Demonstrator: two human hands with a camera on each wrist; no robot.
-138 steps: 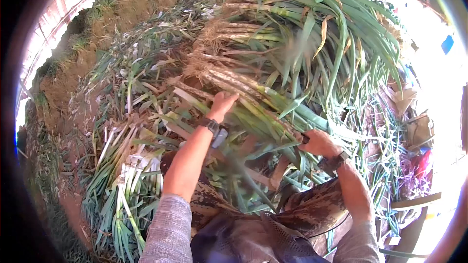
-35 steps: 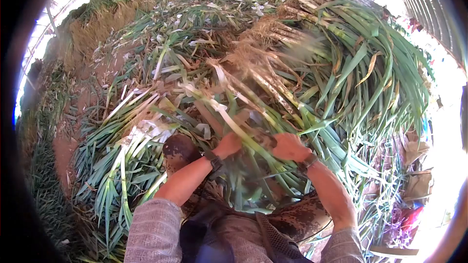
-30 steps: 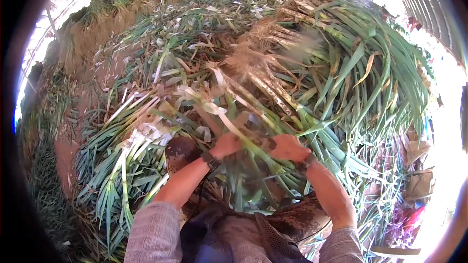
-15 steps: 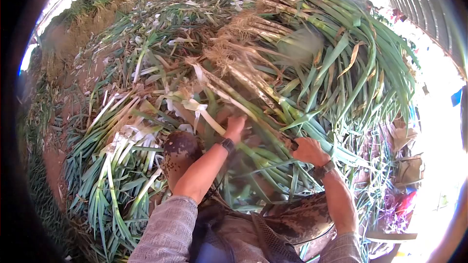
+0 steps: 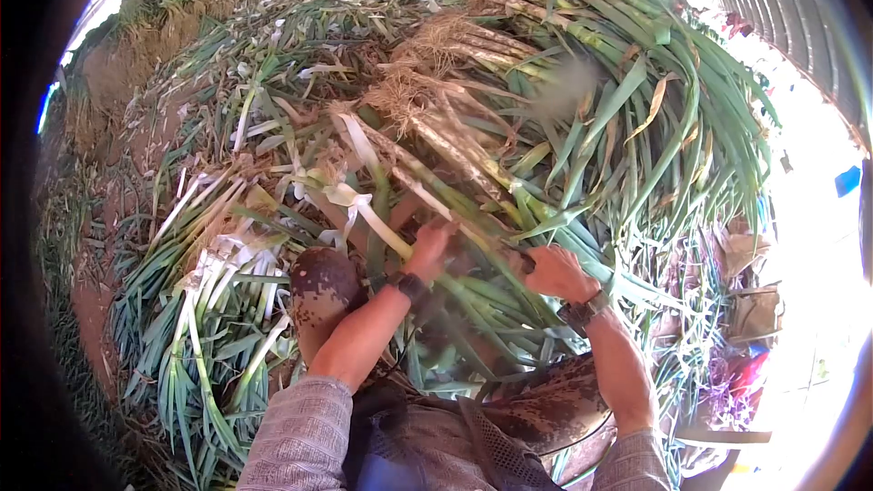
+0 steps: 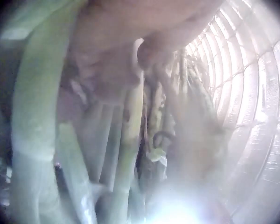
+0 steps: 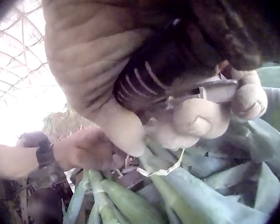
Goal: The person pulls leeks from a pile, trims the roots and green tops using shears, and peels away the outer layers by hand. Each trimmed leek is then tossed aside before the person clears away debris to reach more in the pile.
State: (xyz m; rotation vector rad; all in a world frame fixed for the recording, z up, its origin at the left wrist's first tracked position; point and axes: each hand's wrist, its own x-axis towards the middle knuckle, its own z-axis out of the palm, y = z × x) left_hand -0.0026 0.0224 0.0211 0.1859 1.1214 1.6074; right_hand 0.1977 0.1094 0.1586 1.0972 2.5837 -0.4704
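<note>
In the head view my left hand (image 5: 431, 247) grips a leek (image 5: 414, 180) whose root end points up and left. In the left wrist view its fingers curl around pale green stalks (image 6: 133, 121). My right hand (image 5: 559, 273) is at the leafy end of that leek. Across its palm, in the right wrist view, lies a black tool handle with pale ridges (image 7: 149, 77), a short metal piece (image 7: 221, 89) showing below; its thumb and fingertips meet at a green leaf. A leek with a peeled white stem (image 5: 377, 223) lies just left of my left hand.
A large heap of rooted leeks (image 5: 637, 100) spreads at the upper right. White-stemmed leeks (image 5: 227, 264) are piled at the lower left, beside my knee (image 5: 326, 295). Leaf scraps (image 5: 309, 45) cover the ground ahead. Brown cardboard (image 5: 755, 312) stands at the right.
A second ago both hands were close together on the white-stemmed leek. It now lies to their left, and my hands have moved onto the brownish, rooted leek beside it.
</note>
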